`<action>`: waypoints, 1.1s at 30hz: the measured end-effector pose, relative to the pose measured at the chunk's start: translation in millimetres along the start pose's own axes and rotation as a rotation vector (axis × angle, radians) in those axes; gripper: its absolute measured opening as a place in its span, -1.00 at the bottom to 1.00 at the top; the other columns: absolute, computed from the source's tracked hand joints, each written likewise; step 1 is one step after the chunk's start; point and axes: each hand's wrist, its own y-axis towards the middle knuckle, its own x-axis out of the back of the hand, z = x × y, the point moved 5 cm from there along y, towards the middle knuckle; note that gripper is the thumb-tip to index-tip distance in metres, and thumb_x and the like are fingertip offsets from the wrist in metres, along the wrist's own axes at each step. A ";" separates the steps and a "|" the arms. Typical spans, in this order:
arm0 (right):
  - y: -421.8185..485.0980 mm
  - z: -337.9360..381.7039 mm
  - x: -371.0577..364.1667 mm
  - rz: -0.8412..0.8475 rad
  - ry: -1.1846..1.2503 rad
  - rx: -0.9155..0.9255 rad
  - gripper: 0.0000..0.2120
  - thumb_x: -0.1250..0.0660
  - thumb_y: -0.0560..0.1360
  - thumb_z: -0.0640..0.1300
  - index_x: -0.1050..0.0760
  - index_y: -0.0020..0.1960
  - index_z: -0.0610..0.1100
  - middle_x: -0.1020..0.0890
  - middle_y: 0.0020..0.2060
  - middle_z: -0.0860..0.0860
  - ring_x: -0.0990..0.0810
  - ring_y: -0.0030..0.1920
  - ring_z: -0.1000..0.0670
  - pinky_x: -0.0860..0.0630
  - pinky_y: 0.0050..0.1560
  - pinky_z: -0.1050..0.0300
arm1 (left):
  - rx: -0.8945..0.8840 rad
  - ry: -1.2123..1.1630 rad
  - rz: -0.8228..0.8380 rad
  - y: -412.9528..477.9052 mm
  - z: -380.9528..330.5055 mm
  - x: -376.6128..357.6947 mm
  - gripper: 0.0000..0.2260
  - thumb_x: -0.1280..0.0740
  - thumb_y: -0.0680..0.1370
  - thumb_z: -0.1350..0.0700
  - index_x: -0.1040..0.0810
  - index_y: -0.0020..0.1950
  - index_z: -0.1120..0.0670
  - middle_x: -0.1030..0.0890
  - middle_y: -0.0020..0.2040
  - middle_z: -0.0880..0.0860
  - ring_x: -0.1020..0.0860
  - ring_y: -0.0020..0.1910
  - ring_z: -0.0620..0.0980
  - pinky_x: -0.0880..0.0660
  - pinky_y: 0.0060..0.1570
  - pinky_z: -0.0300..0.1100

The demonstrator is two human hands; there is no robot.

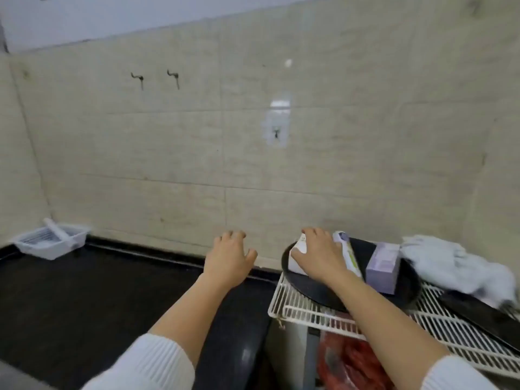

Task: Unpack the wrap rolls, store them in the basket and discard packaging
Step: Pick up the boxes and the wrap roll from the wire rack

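- White box of wrap sits in the black pan on the right, and the right hand is down on top of it, fingers spread and curled over the far end, taking hold.
- Beside that box lies a second long carton with a green stripe, touching it on the right side.
- Further right in the same pan stands a small lilac box, upright, just beside the striped carton.
- That pan rests on a white wire rack; a crumpled white cloth lies at the pan's far right edge, partly over a dark handle.
- Below the rack, something red in a bag shows through; too blurred to name.
- Left hand hovers over the edge of the black worktop, fingers loosely bent, its grip empty, touching nothing.
- Over in the far left corner of the worktop sits the white basket, against the tiled wall.
- One white roll already leans in that basket, tilted, its upper end poking above the rim.
- Both arms wear white ribbed sleeves pushed up the forearm.
- Two dark hooks hang high on the wall.
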 end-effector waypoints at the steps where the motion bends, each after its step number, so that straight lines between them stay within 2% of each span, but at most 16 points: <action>1: 9.1 -18.0 2.3 -0.011 0.002 -0.051 -0.54 -0.21 0.50 0.05 -0.35 0.33 -0.13 -0.44 0.31 -0.13 -0.37 0.32 -0.19 -0.32 0.22 -0.12 | -0.018 -0.035 0.031 14.3 -10.4 -14.6 -0.53 -0.18 0.56 -0.05 -0.30 0.44 0.08 -0.36 0.42 0.13 -0.31 0.37 0.13 -0.37 0.25 0.03; 5: 43.1 -89.9 -3.8 0.022 -0.014 -0.222 -0.63 -0.21 0.50 0.00 -0.40 0.23 -0.17 -0.51 0.24 -0.18 -0.45 0.24 -0.23 -0.44 0.17 -0.10 | -0.095 -0.117 0.172 58.8 -49.3 -74.7 -0.52 -0.17 0.57 -0.07 -0.28 0.45 0.07 -0.31 0.45 0.12 -0.27 0.41 0.11 -0.31 0.30 0.00; 8: 57.3 -118.5 -17.2 0.116 -0.090 -0.287 -0.56 -0.22 0.49 0.05 -0.38 0.27 -0.19 -0.54 0.23 -0.20 -0.49 0.21 -0.25 -0.47 0.13 -0.08 | -0.165 -0.128 0.240 79.5 -71.5 -111.2 -0.55 -0.14 0.58 -0.07 -0.28 0.45 0.05 -0.31 0.44 0.13 -0.27 0.39 0.14 -0.29 0.31 0.01; 10: 63.9 -130.6 -31.4 0.201 -0.162 -0.299 -0.52 -0.25 0.47 0.12 -0.42 0.24 -0.18 -0.58 0.19 -0.19 -0.52 0.18 -0.22 -0.46 0.05 0.00 | -0.191 -0.113 0.268 87.1 -82.8 -131.8 -0.56 -0.10 0.60 -0.08 -0.27 0.47 0.00 -0.27 0.47 0.14 -0.26 0.40 0.18 -0.27 0.34 0.04; 13: 71.1 -137.2 -48.5 0.242 -0.233 -0.285 -0.51 -0.32 0.41 0.17 -0.50 0.16 -0.17 -0.61 0.12 -0.16 -0.56 0.11 -0.19 -0.38 -0.09 0.08 | -0.194 -0.092 0.333 96.3 -93.8 -158.1 -0.58 -0.04 0.61 -0.11 -0.29 0.47 -0.09 -0.20 0.52 0.18 -0.25 0.40 0.25 -0.25 0.37 0.07; 16: 74.8 -138.2 -58.8 0.251 -0.270 -0.305 -0.50 -0.39 0.36 0.15 -0.50 0.15 -0.16 -0.61 0.09 -0.13 -0.58 0.06 -0.17 -0.39 -0.15 0.11 | -0.125 -0.093 0.409 103.8 -93.4 -176.7 -0.49 -0.12 0.53 -0.23 -0.25 0.48 -0.16 -0.21 0.49 0.18 -0.26 0.38 0.29 -0.29 0.35 0.13; 20: 79.4 -139.7 -62.3 0.266 -0.275 -0.340 -0.53 -0.45 0.33 0.06 -0.49 0.13 -0.17 -0.60 0.07 -0.12 -0.60 0.05 -0.15 -0.40 -0.18 0.12 | -0.064 -0.105 0.432 112.2 -92.8 -187.2 -0.29 -0.28 0.37 -0.30 -0.19 0.49 -0.19 -0.35 0.38 0.19 -0.36 0.32 0.23 -0.38 0.28 0.08; 23: 79.5 -142.1 -59.2 0.244 -0.222 -0.358 -0.62 -0.45 0.30 0.06 -0.48 -0.02 -0.14 -0.62 0.01 -0.12 -0.61 -0.03 -0.15 -0.40 -0.23 0.11 | -0.038 -0.162 0.427 118.6 -88.8 -188.8 -0.29 -0.31 0.35 -0.26 -0.21 0.47 -0.20 -0.40 0.34 0.19 -0.42 0.27 0.22 -0.44 0.22 0.07; 25: 79.2 -142.0 -53.3 0.226 -0.144 -0.388 -0.62 -0.43 0.26 0.10 -0.39 -0.11 -0.11 -0.61 -0.02 -0.12 -0.55 -0.11 -0.15 -0.39 -0.24 0.10 | -0.018 -0.265 0.398 125.5 -81.6 -183.2 -0.34 -0.32 0.38 -0.22 -0.25 0.46 -0.18 -0.46 0.33 0.17 -0.46 0.25 0.19 -0.47 0.19 0.04; 27: 82.6 -137.0 -44.6 0.190 -0.062 -0.411 -0.57 -0.42 0.23 0.15 -0.38 -0.11 -0.12 -0.59 -0.08 -0.11 -0.50 -0.18 -0.12 -0.38 -0.27 0.11 | 0.029 -0.425 0.374 133.1 -68.8 -173.0 -0.39 -0.32 0.40 -0.17 -0.29 0.44 -0.17 -0.50 0.32 0.12 -0.50 0.20 0.17 -0.49 0.15 0.03; 30: 93.7 -114.6 -29.6 0.135 0.097 -0.426 -0.52 -0.43 0.22 0.17 -0.45 -0.05 -0.13 -0.60 -0.15 -0.07 -0.54 -0.29 -0.03 -0.36 -0.42 0.15 | 0.078 -0.652 0.300 143.2 -40.4 -147.5 -0.42 -0.32 0.39 -0.15 -0.32 0.40 -0.19 -0.52 0.24 0.04 -0.54 0.05 0.10 -0.55 -0.01 -0.01; 32: 106.0 -86.7 -26.8 0.137 0.214 -0.395 -0.51 -0.45 0.24 0.17 -0.49 0.00 -0.14 -0.63 -0.15 -0.08 -0.60 -0.28 -0.02 -0.42 -0.41 0.16 | 0.076 -0.729 0.224 148.6 -15.0 -124.9 -0.42 -0.31 0.36 -0.17 -0.32 0.39 -0.20 -0.51 0.19 -0.01 -0.55 0.00 0.06 -0.57 -0.09 -0.03; 33: 113.0 -69.2 -29.0 0.148 0.257 -0.363 -0.51 -0.45 0.25 0.16 -0.50 0.01 -0.15 -0.64 -0.14 -0.09 -0.63 -0.25 -0.04 -0.46 -0.39 0.14 | 0.081 -0.737 0.181 151.4 0.3 -113.9 -0.41 -0.30 0.35 -0.17 -0.32 0.38 -0.20 -0.50 0.20 -0.01 -0.54 0.01 0.06 -0.57 -0.05 0.00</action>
